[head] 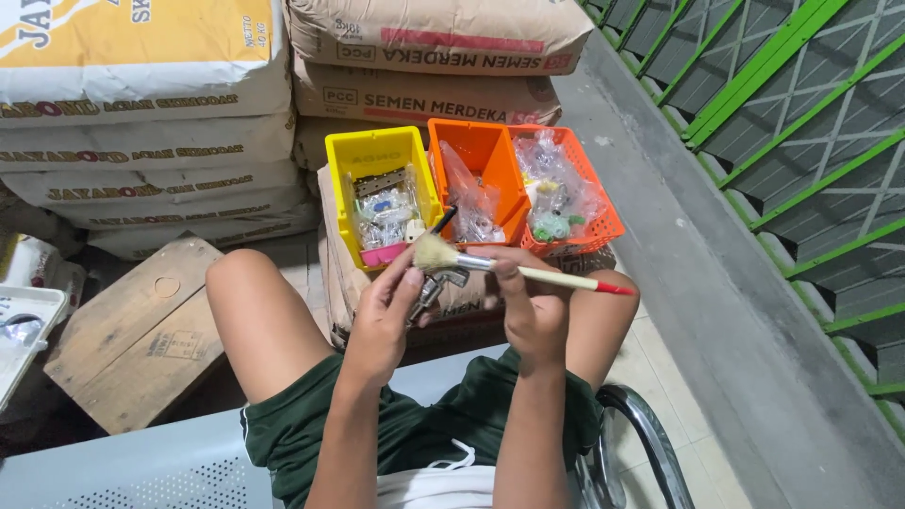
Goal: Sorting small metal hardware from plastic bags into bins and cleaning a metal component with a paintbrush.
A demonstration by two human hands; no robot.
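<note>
Above the person's lap, the left hand (385,316) has its fingers closed around a small silvery metal fitting (436,287); the right hand (530,306) pinches a wooden, red-tipped round brush (514,270), bristles touching the fitting. Beyond the fitting stand a yellow plastic bin (380,193), an orange bin (479,179) and an orange mesh basket (570,188), holding bagged parts.

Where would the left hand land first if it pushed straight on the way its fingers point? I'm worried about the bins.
Probably the yellow bin: the left hand points up toward it, past the brush. Depth is unclear.
</note>
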